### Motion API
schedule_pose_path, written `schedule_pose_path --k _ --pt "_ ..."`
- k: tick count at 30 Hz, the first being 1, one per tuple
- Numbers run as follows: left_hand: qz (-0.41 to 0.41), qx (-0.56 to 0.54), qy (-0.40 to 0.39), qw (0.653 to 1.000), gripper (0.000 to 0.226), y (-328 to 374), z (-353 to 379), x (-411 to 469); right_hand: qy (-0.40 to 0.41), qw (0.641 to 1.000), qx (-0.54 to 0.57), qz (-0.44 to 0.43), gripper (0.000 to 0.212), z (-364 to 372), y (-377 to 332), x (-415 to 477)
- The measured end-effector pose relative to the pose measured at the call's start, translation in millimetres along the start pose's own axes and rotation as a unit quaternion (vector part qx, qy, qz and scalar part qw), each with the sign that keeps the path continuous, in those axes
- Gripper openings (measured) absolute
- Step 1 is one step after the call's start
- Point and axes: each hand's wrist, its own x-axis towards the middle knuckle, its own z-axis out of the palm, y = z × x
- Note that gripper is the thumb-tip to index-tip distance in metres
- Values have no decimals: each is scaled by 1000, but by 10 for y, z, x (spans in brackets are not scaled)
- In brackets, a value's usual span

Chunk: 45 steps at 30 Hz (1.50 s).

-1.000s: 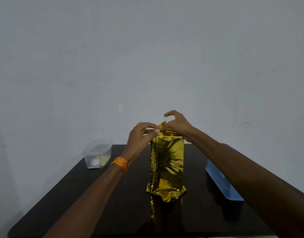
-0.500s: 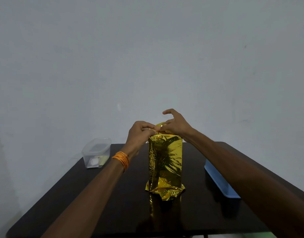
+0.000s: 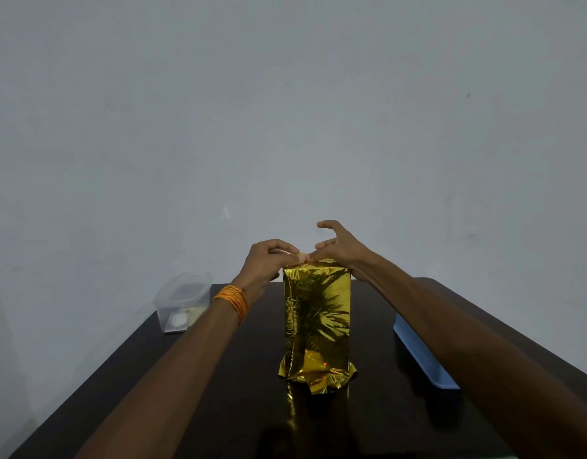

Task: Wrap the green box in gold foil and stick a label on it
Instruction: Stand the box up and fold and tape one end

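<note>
Flatter now than a second ago, the peak of gold foil (image 3: 315, 319) atop the package lies pressed down between the two hands. Nearest, the dark glossy surface (image 3: 219, 409) mirrors the foil, whose crumpled hem flares where the package stands upright at the middle; the green box is wholly hidden inside. A blue tray (image 3: 421, 356) lies to the right, well apart. An orange wristband (image 3: 232, 301) circles the left wrist. Farther left stands a clear lidded container (image 3: 182, 299). At the top edge the left hand (image 3: 265, 263) pinches the fold, its grip curled; the right hand (image 3: 345, 250) touches it with the thumb tip, its grip spread, the other fingers lifted. Behind is a pale wall (image 3: 285, 111).
</note>
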Motion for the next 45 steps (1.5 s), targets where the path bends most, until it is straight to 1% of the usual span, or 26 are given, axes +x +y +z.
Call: schedule_pose_path --k 2,5,8,10,12,18,22,27,33,38,40,42,43,44,45 --pt "-50 -28 -6 998 32 23 0 19 -5 1000 8 5 92 -3 -6 -4" --pt "-112 -79 -9 990 36 32 24 39 -12 999 23 19 90 2 -8 -43" --pt "-142 -111 6 984 39 54 51 41 -7 995 93 29 81 -2 25 -100" --pt "-147 -114 0 983 40 72 48 43 18 987 156 31 75 -71 48 -148" --pt "-145 -112 -2 983 40 83 47 43 38 983 176 30 75 -190 87 -194" --pt "-134 -102 16 986 32 75 94 51 14 983 164 76 75 -257 178 -314" --pt "-142 -103 21 984 30 96 93 35 31 985 151 76 73 -158 127 -315" --pt "-154 -112 30 981 30 99 128 32 31 981 162 105 65 -116 116 -292" --pt "-157 -141 42 977 43 89 194 27 22 979 160 122 63 -116 122 -256" --pt "-159 -175 13 972 46 -8 91 4 18 978 163 130 63 -108 153 -209" --pt "-151 -184 12 971 45 -58 36 11 18 977 169 132 63 -103 153 -211" --pt "-111 -151 49 981 40 -94 23 18 17 977 170 130 62 -104 152 -212" --pt "-66 -105 87 988 35 -93 25 14 17 977 168 128 62 -105 151 -213" --pt "-2 -43 130 991 28 -75 33 0 15 978 167 126 61 -108 150 -216" --pt "76 26 163 983 20 -41 43 -24 15 978 165 124 61 -109 150 -219"
